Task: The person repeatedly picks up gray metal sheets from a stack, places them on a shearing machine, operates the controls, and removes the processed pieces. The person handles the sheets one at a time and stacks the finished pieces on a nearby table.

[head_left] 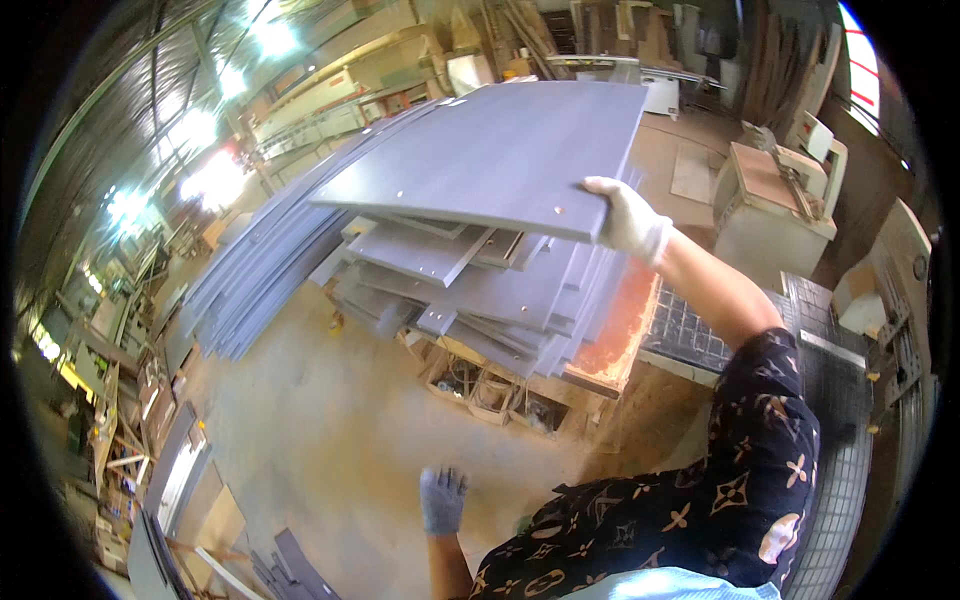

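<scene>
The grey panel (500,150) is flat, rectangular and matte, with small holes near its edges. It is held tilted above a stack of grey panels (470,290). The right hand (625,215), gloved white, extends forward, fingers clamped on the panel's near corner. The left hand (442,500), gloved grey, hangs low, fingers apparently spread, holding nothing. One panel is lifted.

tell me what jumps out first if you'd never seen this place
A big grey panel, lifted at its near edge by the white-gloved right hand, fills the upper middle. Beneath it sits a stack of grey panels. The grey-gloved left hand hangs free at the bottom, over the dusty floor.
</scene>
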Available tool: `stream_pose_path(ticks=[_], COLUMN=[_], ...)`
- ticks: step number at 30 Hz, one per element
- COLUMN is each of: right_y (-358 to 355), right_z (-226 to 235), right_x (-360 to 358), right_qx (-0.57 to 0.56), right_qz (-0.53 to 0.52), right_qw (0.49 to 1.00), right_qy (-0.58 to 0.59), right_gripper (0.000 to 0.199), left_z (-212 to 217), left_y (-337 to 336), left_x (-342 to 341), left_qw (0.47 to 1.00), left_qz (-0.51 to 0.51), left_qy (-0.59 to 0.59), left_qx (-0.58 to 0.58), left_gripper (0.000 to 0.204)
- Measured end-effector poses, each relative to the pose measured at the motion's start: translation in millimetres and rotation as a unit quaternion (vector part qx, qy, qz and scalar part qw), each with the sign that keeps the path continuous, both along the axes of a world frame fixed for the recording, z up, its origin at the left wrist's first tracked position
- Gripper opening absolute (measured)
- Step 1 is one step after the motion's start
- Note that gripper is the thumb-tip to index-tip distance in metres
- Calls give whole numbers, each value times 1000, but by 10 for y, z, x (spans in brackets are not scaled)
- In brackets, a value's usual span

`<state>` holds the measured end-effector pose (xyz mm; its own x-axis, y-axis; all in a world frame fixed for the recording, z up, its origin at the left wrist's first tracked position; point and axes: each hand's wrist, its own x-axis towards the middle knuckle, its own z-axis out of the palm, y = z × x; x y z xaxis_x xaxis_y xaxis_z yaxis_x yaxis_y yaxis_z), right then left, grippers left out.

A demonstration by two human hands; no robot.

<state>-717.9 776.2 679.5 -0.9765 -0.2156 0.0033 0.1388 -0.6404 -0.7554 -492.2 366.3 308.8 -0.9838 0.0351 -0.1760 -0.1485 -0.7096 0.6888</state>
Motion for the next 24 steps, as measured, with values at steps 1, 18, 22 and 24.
stream_pose_path(ticks=[1,18,22,24], right_y=[-15,-500,-419,-761], right_z=[45,-711,-1549,-1550], right_x=[253,4423,5331,5728], right_qx=[10,180,161,201], right_qz=[-14,-566,-596,-602], right_qw=[1000,799,782,763], right_qy=[-9,-92,86,125], right_gripper=[35,46,33,26], left_z=[278,3161,2982,2949], left_y=[-19,-154,-221,-235], left_x=[-274,-757,-592,-489], left_qw=[994,987,984,984], left_qz=[-73,-37,-77,-84], left_qy=[78,152,152,147], left_qx=[-30,-39,-52,-56], left_gripper=[56,70,71,72])
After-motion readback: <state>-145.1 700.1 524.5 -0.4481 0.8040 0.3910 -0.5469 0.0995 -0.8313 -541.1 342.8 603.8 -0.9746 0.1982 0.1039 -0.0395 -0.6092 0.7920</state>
